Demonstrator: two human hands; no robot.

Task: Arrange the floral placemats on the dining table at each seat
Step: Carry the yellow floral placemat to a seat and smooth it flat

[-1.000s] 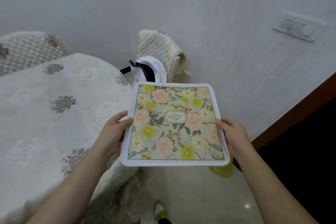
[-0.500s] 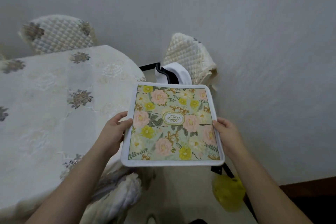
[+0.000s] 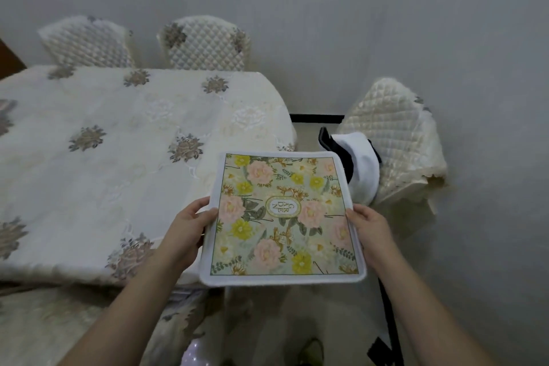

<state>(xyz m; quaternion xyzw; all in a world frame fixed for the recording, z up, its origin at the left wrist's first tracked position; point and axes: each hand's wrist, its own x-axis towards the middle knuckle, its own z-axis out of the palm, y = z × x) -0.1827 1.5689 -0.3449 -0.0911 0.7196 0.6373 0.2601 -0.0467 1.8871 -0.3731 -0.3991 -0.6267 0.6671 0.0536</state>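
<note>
floral placemat [image 3: 283,214] held in the air, flat and face up, at about 5 o'clock of the dining table [image 3: 118,157], overhanging the table's near right corner, not yet laid down. left hand [image 3: 185,232] grips its left edge, thumb on top of the white border, other fingers curled under and hidden. right hand [image 3: 370,230] grips the right edge the same way, thumb on top, rest underneath, can't tell how they lie. only one mat visible in hand; can't tell if more are stacked beneath.

progress: judged at the very start. tablecloth surface in view has no mat on it, so no seat is served yet as far as shown; left end of the table is cut off. left to do: set this mat at a seat, then repeat for the others.

around it: two quilted chairs [image 3: 205,41] at 12 o'clock of the table against the wall, another quilted chair [image 3: 395,140] at 3 o'clock with a white and black cloth item [image 3: 361,163] draped on it.
</note>
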